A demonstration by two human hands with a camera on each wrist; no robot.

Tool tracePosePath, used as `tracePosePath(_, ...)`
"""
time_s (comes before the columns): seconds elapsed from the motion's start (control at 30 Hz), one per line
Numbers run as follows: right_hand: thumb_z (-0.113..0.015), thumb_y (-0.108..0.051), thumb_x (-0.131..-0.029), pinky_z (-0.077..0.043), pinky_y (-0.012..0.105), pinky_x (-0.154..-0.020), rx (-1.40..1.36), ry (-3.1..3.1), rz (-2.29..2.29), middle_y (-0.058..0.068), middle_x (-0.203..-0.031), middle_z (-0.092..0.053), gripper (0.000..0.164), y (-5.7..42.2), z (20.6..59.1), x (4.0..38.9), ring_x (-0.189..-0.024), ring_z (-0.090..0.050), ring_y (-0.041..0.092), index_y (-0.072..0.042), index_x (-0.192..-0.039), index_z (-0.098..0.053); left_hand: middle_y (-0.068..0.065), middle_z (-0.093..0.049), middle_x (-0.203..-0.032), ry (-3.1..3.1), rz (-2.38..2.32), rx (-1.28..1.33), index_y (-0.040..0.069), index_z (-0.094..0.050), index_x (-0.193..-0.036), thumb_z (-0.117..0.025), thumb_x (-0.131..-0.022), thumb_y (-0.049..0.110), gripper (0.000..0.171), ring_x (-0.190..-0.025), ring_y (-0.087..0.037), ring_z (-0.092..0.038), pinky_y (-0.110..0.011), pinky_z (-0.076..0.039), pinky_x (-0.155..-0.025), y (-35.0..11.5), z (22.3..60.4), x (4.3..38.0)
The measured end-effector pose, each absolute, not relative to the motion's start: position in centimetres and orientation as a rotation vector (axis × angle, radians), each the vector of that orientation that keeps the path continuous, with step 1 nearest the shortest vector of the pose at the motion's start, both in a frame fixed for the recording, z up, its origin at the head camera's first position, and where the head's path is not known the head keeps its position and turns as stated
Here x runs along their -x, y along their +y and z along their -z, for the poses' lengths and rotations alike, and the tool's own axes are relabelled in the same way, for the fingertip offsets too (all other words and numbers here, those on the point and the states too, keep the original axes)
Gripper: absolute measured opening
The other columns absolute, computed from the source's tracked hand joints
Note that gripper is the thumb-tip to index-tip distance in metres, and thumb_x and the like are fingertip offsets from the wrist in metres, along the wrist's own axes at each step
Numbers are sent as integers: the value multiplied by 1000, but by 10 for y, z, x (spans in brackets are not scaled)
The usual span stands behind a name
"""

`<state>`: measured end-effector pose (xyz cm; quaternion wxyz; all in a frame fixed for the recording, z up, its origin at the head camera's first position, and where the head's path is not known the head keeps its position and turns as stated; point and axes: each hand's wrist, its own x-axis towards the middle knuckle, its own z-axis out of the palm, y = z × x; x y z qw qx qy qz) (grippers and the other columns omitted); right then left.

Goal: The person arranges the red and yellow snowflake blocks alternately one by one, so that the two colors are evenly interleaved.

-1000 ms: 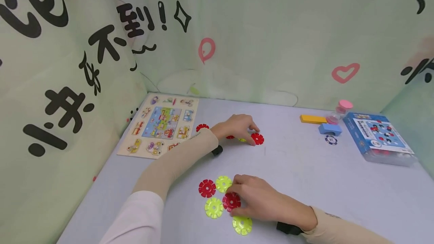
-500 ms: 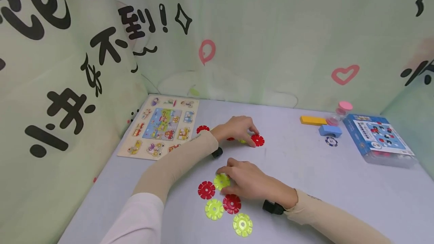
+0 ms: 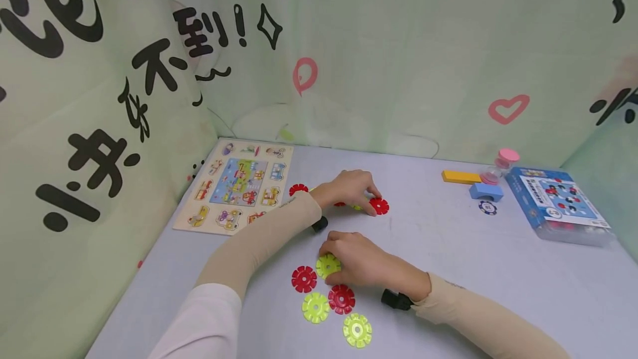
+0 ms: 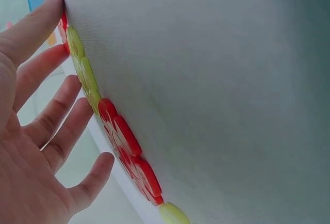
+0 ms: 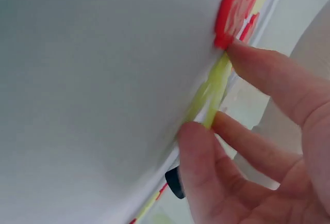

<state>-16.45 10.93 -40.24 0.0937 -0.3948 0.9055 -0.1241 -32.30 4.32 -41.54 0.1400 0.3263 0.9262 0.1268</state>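
"Yellow-green disc (image 3: 328, 266) with a notched rim: the right hand (image 3: 356, 259) has it pinched, thumb on one edge, curled fingertips on the other, flat on the tabletop (image 3: 438, 242)."

"ok, and the left hand (image 3: 349, 187)?"

"Further out, pretty relaxed, fingers spread. Thumb and index finger are touching a red disc (image 3: 381, 206) on opposite sides. Its wrist cam has a yellow disc (image 4: 85, 72) next in that row, then a bigger-looking red one (image 4: 129, 152)."

"What's around the right one?"

"Dark red disc (image 3: 341, 298) just below the thumb, a left-hand red disc (image 3: 304, 279), a lime disc (image 3: 315, 307) just beside both, plus a nearest lime disc (image 3: 358, 330)."

"And the rest?"

"Puzzle board (image 3: 238, 181) far left, its near corner behind the left sleeve (image 3: 269, 237). Far right: yellow block (image 3: 460, 177), blue block (image 3: 485, 191), round chip (image 3: 487, 208), pink-lidded jar (image 3: 504, 160), blue box (image 3: 558, 201). Pale green curtain (image 3: 394, 60) behind it all."
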Motion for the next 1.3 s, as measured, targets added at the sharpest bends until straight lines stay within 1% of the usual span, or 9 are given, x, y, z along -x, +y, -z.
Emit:
tracePosePath(0.23, -81, -33, -67, -42, 16, -61, 1230, 2718, 458, -8, -86, -63, 32, 119, 404, 165, -70, -51, 1, -16, -94, -74, 13, -57, -110, 2689, -364, -932, 40, -68, -112, -77, -73, 49, 41, -101, -3, -47, -32, -42, -85, 44, 415, 322)
tracePosePath(0.43, -82, -31, -64, -43, 16, -58, 1104, 2784, 494, -10, -80, -63, 31, 162, 403, 178, -67, -51, 3, -17, -90, -74, 15, -57, -111, 2674, -373, -922, 41, -69, -111, -78, -71, 50, 42, -103, -3, -48, -33, -41, -87, 45, 416, 322)
tracePosePath(0.53, -83, -31, -65, -45, 18, -60, 956, 2836, 480, -8, -82, -65, 33, 198, 401, 195, -69, -53, 6, -15, -93, -74, 15, -59, -110, 2670, -363, -935, 41, -68, -111, -77, -72, 51, 42, -101, -3, -48, -31, -42, -84, 45, 417, 323)
tracePosePath(0.63, -83, -30, -67, -47, 22, -64, 749, 2880, 485, -3, -88, -68, 38, 233, 400, 222, -74, -55, 10, -11, -98, -74, 16, -59, -109, 2665, -370, -945, 40, -68, -112, -77, -72, 50, 42, -100, -3, -48, -30, -42, -80, 45, 417, 325)
tracePosePath(0.77, -82, -32, -70, -46, 25, -66, 560, 2934, 491, 3, -91, -70, 43, 263, 402, 254, -77, -57, 15, -8, -103, -73, 15, -58, -108, 2666, -374, -945, 39, -68, -113, -76, -73, 49, 42, -101, -3, -47, -31, -42, -81, 44, 418, 325)
tracePosePath(0.83, -82, -33, -71, -45, 24, -65, 528, 2948, 487, 5, -91, -70, 43, 268, 404, 263, -77, -56, 15, -7, -105, -73, 15, -57, -108, 2661, -373, -941, 40, -68, -113, -76, -73, 50, 42, -102, -3, -47, -32, -42, -82, 44, 418, 325)
tracePosePath(0.93, -80, -32, -74, -45, 24, -64, 586, 2942, 482, 6, -93, -70, 42, 266, 406, 269, -76, -55, 15, -7, -107, -72, 14, -55, -109, 2650, -380, -933, 40, -68, -113, -76, -73, 50, 42, -102, -3, -46, -32, -41, -83, 44, 417, 324)
tracePosePath(1.07, -79, -29, -76, -45, 24, -64, 668, 2926, 480, 10, -99, -68, 42, 259, 407, 271, -78, -56, 16, -6, -110, -71, 14, -56, -110, 2651, -395, -927, 39, -68, -113, -76, -73, 49, 42, -101, -4, -46, -29, -41, -80, 44, 415, 323)
tracePosePath(1.3, -79, -30, -76, -45, 23, -67, 618, 2938, 456, 8, -101, -68, 44, 257, 407, 269, -84, -58, 17, -7, -112, -70, 14, -56, -109, 2649, -399, -925, 38, -68, -113, -76, -73, 49, 42, -101, -4, -47, -29, -41, -80, 43, 415, 325)
